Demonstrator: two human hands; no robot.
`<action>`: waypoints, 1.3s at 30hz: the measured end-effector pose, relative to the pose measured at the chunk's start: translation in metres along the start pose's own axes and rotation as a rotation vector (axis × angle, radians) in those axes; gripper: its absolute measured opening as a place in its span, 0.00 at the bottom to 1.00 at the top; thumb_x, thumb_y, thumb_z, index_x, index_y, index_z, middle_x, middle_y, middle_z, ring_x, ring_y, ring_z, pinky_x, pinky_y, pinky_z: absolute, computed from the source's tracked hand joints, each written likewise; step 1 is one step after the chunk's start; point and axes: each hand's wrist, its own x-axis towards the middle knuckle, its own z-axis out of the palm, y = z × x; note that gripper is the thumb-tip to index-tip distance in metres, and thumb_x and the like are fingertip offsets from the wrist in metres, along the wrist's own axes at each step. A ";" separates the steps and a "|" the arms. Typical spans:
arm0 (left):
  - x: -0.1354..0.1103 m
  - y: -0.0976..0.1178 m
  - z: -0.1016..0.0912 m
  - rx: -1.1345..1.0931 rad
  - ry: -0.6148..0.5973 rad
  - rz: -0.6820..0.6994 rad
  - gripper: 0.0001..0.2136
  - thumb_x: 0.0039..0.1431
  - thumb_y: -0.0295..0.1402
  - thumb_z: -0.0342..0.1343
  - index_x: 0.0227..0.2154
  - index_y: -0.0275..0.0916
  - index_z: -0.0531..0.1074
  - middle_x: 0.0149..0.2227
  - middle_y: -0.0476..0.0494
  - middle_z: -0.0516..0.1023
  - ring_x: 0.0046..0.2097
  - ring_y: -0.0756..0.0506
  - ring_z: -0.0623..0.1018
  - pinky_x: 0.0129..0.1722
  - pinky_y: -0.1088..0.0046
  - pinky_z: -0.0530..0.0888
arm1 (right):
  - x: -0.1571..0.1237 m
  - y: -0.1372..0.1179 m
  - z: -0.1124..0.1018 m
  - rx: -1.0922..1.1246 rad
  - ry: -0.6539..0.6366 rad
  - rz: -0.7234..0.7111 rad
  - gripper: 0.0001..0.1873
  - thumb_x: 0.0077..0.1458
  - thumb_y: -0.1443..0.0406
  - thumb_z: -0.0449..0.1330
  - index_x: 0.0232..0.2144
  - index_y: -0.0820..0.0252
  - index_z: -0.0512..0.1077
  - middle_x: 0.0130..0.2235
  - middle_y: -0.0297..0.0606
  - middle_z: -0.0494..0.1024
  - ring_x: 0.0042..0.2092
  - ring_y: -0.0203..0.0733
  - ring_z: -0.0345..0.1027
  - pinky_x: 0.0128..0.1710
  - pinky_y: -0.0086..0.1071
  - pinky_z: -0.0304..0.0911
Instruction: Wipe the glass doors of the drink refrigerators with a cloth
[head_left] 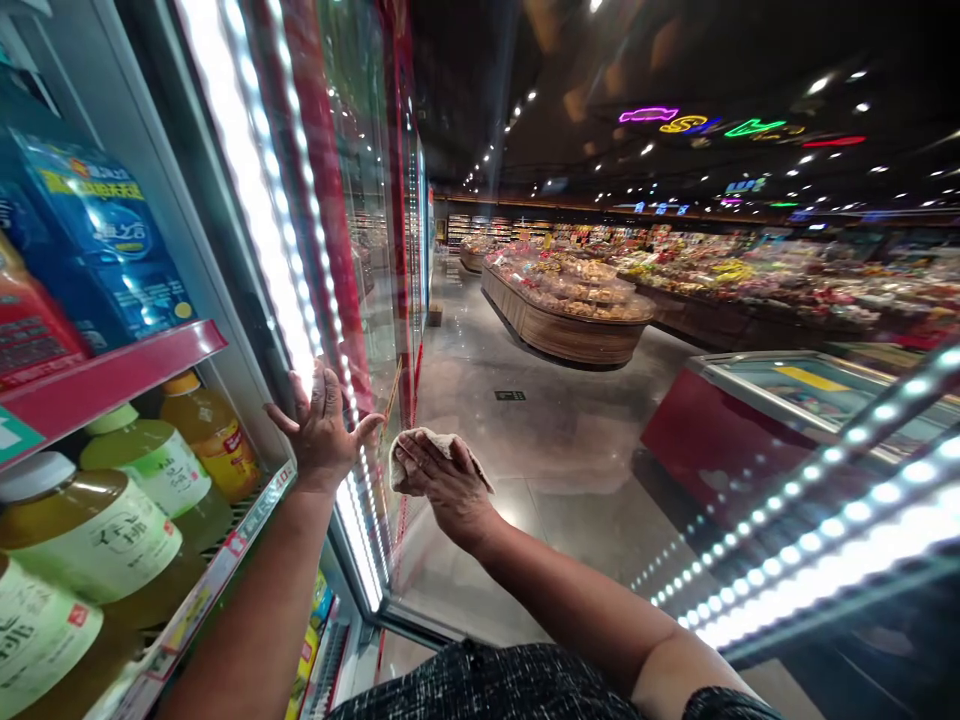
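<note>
My right hand (457, 490) presses a folded pale cloth (431, 445) against the glass door (525, 520) of a lit drinks cooler. Its fingers lie over the cloth, holding it. To the left, my left hand (322, 425) is spread with fingers apart, resting on or close to the bright light strip (259, 190) along the cooler's frame. Nothing is in that hand. Bottles with green labels (105, 545) stand on the shelf beside my left forearm. Whether the left palm touches the frame I cannot tell.
An upper cooler shelf (120, 375) with a red edge holds blue packs (112, 230). A second light strip (847, 520) runs along the door at right. Beyond the glass are a red chest freezer (697, 420) and a wooden display island (570, 325) heaped with packaged goods.
</note>
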 end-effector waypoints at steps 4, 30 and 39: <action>0.000 0.001 0.001 -0.014 0.001 -0.030 0.49 0.59 0.64 0.45 0.74 0.38 0.42 0.71 0.24 0.57 0.74 0.24 0.45 0.67 0.33 0.29 | -0.013 0.006 -0.007 -0.061 0.069 0.150 0.36 0.69 0.68 0.47 0.74 0.44 0.44 0.72 0.32 0.57 0.74 0.44 0.47 0.73 0.47 0.38; 0.002 0.018 -0.011 -0.231 0.025 0.069 0.32 0.62 0.47 0.61 0.62 0.32 0.69 0.71 0.24 0.56 0.71 0.33 0.60 0.67 0.54 0.64 | -0.074 0.034 -0.037 -0.353 0.219 0.223 0.31 0.66 0.63 0.59 0.68 0.38 0.61 0.68 0.25 0.66 0.76 0.42 0.33 0.72 0.45 0.30; -0.009 0.016 0.002 -0.233 -0.098 0.079 0.52 0.56 0.56 0.62 0.73 0.31 0.46 0.75 0.24 0.40 0.75 0.29 0.44 0.71 0.47 0.54 | -0.085 0.044 -0.040 -0.370 0.254 0.212 0.28 0.66 0.60 0.58 0.67 0.38 0.63 0.68 0.25 0.68 0.75 0.43 0.36 0.72 0.45 0.33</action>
